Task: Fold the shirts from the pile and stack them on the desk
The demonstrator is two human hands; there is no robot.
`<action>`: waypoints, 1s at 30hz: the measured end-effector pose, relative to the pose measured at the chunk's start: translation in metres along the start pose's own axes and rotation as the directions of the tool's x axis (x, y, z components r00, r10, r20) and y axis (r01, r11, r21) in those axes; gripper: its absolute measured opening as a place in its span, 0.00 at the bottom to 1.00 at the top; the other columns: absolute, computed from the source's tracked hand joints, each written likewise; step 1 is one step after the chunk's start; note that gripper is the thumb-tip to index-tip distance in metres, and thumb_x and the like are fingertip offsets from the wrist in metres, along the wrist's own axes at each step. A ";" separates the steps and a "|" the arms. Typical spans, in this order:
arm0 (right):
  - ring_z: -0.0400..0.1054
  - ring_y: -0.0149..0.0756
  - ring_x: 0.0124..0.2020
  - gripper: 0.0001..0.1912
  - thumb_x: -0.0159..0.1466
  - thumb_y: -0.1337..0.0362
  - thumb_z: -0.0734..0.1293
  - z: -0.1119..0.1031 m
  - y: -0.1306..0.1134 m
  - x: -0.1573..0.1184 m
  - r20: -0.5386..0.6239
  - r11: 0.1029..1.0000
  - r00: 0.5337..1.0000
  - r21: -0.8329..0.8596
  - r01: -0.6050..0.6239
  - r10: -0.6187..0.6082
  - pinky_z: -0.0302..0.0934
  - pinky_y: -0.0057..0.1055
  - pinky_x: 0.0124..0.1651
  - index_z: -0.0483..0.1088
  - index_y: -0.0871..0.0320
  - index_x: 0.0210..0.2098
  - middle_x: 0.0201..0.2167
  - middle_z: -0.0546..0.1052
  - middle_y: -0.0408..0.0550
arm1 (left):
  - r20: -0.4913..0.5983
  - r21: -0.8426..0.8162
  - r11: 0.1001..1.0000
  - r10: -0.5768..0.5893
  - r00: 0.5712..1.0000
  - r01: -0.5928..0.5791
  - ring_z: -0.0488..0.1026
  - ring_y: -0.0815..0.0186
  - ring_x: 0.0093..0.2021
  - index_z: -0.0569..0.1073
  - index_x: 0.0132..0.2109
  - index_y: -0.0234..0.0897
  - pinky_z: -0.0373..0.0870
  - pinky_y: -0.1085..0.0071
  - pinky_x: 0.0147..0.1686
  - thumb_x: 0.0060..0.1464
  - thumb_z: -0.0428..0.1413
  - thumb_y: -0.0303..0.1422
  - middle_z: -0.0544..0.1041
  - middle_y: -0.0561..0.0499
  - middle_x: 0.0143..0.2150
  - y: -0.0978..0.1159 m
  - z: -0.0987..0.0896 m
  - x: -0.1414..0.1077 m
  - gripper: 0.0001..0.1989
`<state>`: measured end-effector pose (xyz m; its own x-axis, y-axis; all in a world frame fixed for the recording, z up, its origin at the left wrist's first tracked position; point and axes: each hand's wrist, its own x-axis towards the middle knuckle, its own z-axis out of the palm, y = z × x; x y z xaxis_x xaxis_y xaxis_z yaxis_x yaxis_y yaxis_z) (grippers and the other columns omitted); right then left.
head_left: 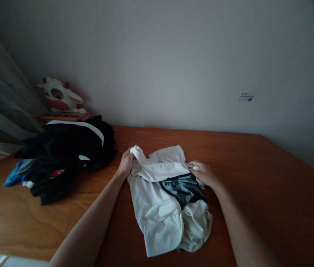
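Note:
A white garment (159,207) with a dark grey patterned panel lies crumpled on the wooden table. My left hand (126,163) is closed on its upper left edge, where the cloth is bunched and slightly raised. At its upper right edge, my right hand (203,173) grips another bit of the white fabric, which pokes out by the thumb. A band of cloth runs folded between both hands, and the lower part spreads toward me.
A heap of black clothes (70,148) with white stripes and a blue piece lies at the left of the table (243,178). Behind it stands a cow-shaped toy (61,96) against the wall. A curtain (1,89) hangs at far left.

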<state>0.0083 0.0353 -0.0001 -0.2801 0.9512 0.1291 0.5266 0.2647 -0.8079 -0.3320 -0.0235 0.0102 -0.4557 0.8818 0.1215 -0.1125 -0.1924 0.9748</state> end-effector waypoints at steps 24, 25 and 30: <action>0.74 0.45 0.49 0.32 0.44 0.62 0.71 -0.014 -0.005 0.004 -0.350 0.620 0.906 0.773 0.135 0.239 0.68 0.40 0.51 0.76 0.52 0.50 0.50 0.80 0.48 | -0.277 0.271 0.940 0.284 0.918 -0.209 0.73 0.62 0.36 0.75 0.37 0.37 0.69 0.69 0.39 0.47 0.60 0.39 0.76 0.52 0.34 -0.004 -0.012 0.006 0.12; 0.74 0.45 0.50 0.32 0.44 0.62 0.71 -0.016 -0.002 0.004 -0.384 0.615 0.890 0.771 0.163 0.245 0.67 0.41 0.52 0.76 0.52 0.50 0.51 0.80 0.48 | -0.301 0.270 0.941 0.282 0.911 -0.202 0.73 0.61 0.38 0.75 0.37 0.37 0.69 0.68 0.40 0.48 0.60 0.40 0.77 0.52 0.34 -0.004 -0.013 0.007 0.13; 0.75 0.46 0.49 0.28 0.43 0.62 0.72 -0.018 0.011 0.006 -0.374 0.584 0.880 0.799 0.146 0.293 0.67 0.44 0.53 0.78 0.53 0.47 0.47 0.82 0.47 | -0.362 0.264 0.942 0.297 0.883 -0.209 0.74 0.61 0.40 0.74 0.34 0.38 0.70 0.69 0.41 0.48 0.60 0.40 0.75 0.53 0.33 -0.001 -0.016 0.006 0.10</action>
<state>0.0268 0.0467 0.0025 0.2084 0.9737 0.0922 -0.3746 0.1666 -0.9121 -0.3485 -0.0247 0.0073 -0.7558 0.5658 0.3296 0.2224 -0.2516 0.9419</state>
